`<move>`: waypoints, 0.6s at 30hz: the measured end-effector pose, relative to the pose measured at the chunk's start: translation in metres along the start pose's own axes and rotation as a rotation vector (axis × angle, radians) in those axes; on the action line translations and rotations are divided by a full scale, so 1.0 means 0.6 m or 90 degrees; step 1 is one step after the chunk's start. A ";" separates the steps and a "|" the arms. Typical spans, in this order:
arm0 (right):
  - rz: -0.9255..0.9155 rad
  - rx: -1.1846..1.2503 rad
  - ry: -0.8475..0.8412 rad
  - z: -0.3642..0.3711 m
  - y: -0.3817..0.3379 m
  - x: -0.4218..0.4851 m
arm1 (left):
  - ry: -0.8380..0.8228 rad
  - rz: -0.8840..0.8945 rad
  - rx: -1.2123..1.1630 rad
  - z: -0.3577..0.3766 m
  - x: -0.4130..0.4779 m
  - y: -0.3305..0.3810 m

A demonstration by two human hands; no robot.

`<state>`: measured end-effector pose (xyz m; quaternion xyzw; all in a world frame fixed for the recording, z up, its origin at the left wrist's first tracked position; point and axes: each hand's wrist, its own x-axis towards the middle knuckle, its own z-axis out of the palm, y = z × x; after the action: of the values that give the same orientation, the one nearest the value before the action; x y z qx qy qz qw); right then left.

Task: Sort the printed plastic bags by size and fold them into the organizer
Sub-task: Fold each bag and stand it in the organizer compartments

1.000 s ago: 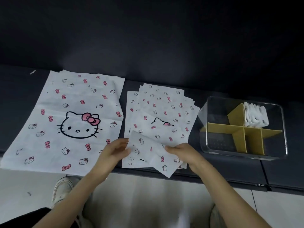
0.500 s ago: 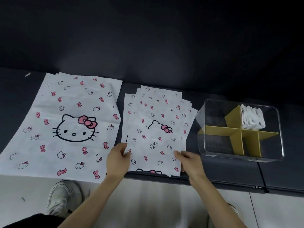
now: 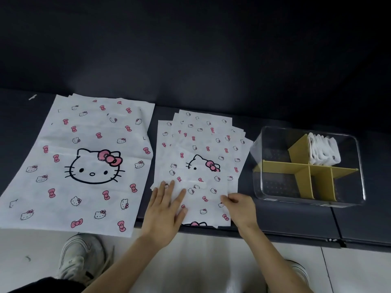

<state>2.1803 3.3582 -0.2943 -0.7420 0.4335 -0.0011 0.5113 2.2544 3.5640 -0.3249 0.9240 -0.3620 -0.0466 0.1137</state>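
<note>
Fingers [image 3: 169, 188] of the left hand [image 3: 165, 210] are straight and spread, lying flat on the left part of the top small bag [image 3: 201, 199]. The right hand [image 3: 240, 208] is at that same bag's right edge with its fingers curled in. It looks like they're pinching the edge, though the thumb is kinda hard to make out tbh.

There's only the head view, so here goes. The top small bag looks folded over. Its far edge, with the handle slot, cuts right across the big cat face printed on the bag underneath. It sits on the near end of the small bag stack [image 3: 203, 132], which is fanned out a bit messy in the middle of the dark bench [image 3: 296, 223].

Just beside that on the left is the large bag stack [image 3: 91, 166], lying flat with its near edge hanging over the bench front.

To the right of the small stack is the clear organizer [image 3: 275, 187], split up by yellow dividers [image 3: 283, 166]. Some folded white bags [image 3: 323, 151] stand upright in its far right compartment.

Below the bench you can see pale floor [image 3: 211, 261] and a white sneaker [image 3: 78, 256] near the left forearm.
</note>
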 end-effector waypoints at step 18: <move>-0.325 -0.521 0.210 0.040 -0.018 -0.042 | -0.009 0.007 0.015 0.013 -0.011 -0.005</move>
<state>2.1821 3.3938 -0.2863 -0.9537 0.2785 -0.0731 0.0867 2.2502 3.5695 -0.3334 0.9230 -0.3681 -0.0482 0.1007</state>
